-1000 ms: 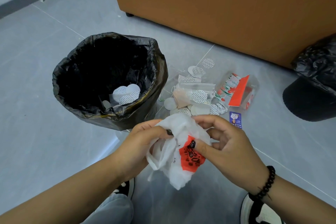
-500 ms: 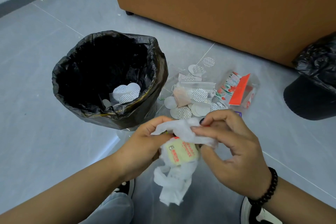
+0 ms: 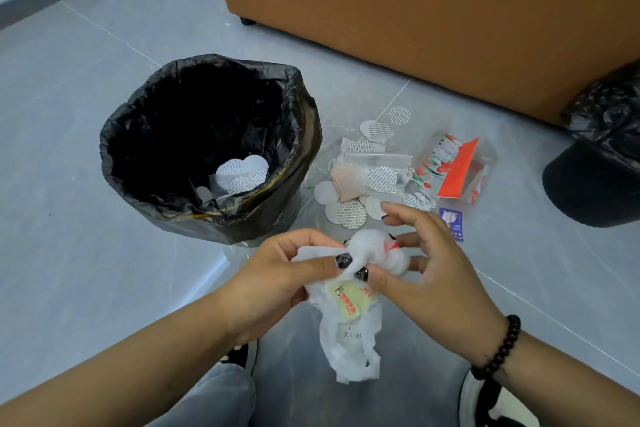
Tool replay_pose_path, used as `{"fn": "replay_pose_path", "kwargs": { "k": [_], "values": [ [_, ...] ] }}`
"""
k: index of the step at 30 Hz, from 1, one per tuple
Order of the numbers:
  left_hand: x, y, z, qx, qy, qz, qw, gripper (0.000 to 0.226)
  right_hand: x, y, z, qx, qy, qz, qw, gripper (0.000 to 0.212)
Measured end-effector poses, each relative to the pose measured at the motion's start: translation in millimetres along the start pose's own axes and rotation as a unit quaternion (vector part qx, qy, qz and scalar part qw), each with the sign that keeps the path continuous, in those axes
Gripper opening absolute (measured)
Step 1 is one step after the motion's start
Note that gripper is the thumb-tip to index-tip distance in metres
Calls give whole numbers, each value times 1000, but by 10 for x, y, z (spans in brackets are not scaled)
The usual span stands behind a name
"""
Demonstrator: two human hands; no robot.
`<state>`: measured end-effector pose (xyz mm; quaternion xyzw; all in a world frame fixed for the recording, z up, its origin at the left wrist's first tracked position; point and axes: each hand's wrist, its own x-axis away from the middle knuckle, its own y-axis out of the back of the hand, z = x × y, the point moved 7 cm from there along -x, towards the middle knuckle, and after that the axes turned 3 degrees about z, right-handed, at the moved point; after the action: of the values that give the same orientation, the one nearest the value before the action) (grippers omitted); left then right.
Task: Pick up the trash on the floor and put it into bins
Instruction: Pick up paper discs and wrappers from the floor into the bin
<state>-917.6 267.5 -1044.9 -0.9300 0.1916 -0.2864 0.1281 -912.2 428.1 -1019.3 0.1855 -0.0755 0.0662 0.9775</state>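
A crumpled white plastic bag (image 3: 349, 343) with red and yellow print hangs between my hands, low in the middle of the view. My left hand (image 3: 277, 274) pinches its upper left edge. My right hand (image 3: 422, 267) grips the bunched top of the bag with thumb and fingers. Beyond my hands a heap of trash (image 3: 374, 177) lies on the floor: round white foil seals, clear zip bags, a red and white wrapper (image 3: 453, 166) and a small blue packet (image 3: 453, 222). A bin lined with a black bag (image 3: 298, 121) stands to the left and holds a few round seals.
A second black-lined bin (image 3: 599, 163) sits at the right edge. A brown cabinet (image 3: 433, 10) fills the back. Grey tiled floor (image 3: 69, 218) spreads to the left. My shoes (image 3: 485, 402) and knee show at the bottom.
My hands have kept bunching the white bag: its top is now wadded into a ball in my right hand, and the yellow label has slid lower between my hands.
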Motion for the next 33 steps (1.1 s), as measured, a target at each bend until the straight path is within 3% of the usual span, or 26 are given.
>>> {"fn": "replay_pose_path", "kwargs": {
  "k": [4,8,10,12,16,20,23,27,29,33],
  "values": [
    [0,0,8,27,24,-17,999,36,9,-4,4,-52,2,9,999,31],
    [23,-131,132,58,97,26,993,38,35,60,172,9,102,-48,994,26],
    [35,-189,178,64,126,67,988,34,62,50,246,39,179,-47,982,19],
    [40,-211,202,90,149,106,979,45,80,22,252,88,229,-41,969,16],
    [21,-167,179,116,123,95,981,53,54,3,225,161,254,-28,953,15],
    [-23,-37,155,108,61,10,992,42,46,-22,203,101,209,24,973,27],
    [-42,18,60,75,21,-18,997,35,8,-1,70,-61,84,38,994,33],
    [-30,44,33,40,-3,-27,999,25,-44,-24,-126,-182,-43,24,982,36],
    [-19,29,65,37,9,-18,999,26,-39,-33,-90,-183,-29,17,982,34],
    [-4,-116,155,76,85,44,993,35,0,14,30,-68,65,-21,995,32]
  ]
}}
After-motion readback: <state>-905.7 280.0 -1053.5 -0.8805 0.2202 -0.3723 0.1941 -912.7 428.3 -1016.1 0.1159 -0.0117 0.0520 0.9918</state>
